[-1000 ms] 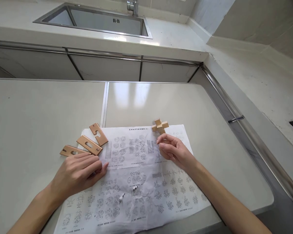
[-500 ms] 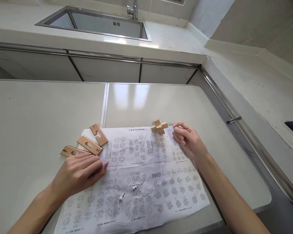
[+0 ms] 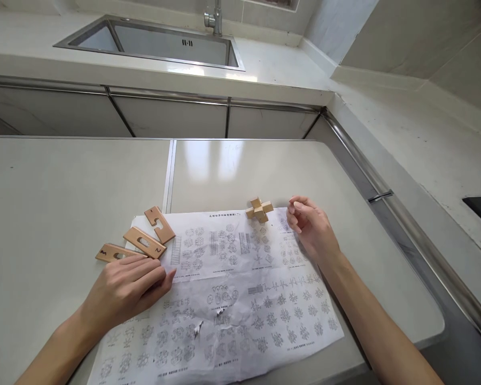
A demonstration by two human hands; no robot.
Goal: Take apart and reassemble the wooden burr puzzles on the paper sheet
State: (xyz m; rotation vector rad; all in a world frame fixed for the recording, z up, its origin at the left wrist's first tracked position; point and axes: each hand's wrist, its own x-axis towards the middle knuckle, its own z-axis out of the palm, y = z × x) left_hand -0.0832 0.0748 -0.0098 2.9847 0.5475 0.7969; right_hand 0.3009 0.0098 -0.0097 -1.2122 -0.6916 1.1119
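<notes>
My left hand (image 3: 129, 286) lies palm down on the left side of a large printed paper sheet (image 3: 208, 283), thumb apart and fingers loosely bent. Its knuckles cover the lower edge of a flat wooden piece marked 3 (image 3: 109, 252). Beside that, the slotted wooden piece marked 2 (image 3: 145, 243) and the hooked piece marked 1 (image 3: 160, 224) fan out. A wooden burr puzzle (image 3: 259, 209), its short bars crossing, sits at the sheet's top edge. To its right, not touching it, my right hand (image 3: 310, 224) is raised with half-curled, parted fingers and nothing in them.
The sheet has line diagrams and two small tears near its middle. It lies on a pale table (image 3: 232, 171) with a seam strip (image 3: 170, 176). Behind stands a counter with a sink (image 3: 164, 45) and faucet (image 3: 214, 21); another counter (image 3: 417, 133) runs along the right.
My right hand has shifted slightly right, away from the burr puzzle, and its fingers have loosened a little. My left hand and the wooden pieces stay in place; the view has moved slightly.
</notes>
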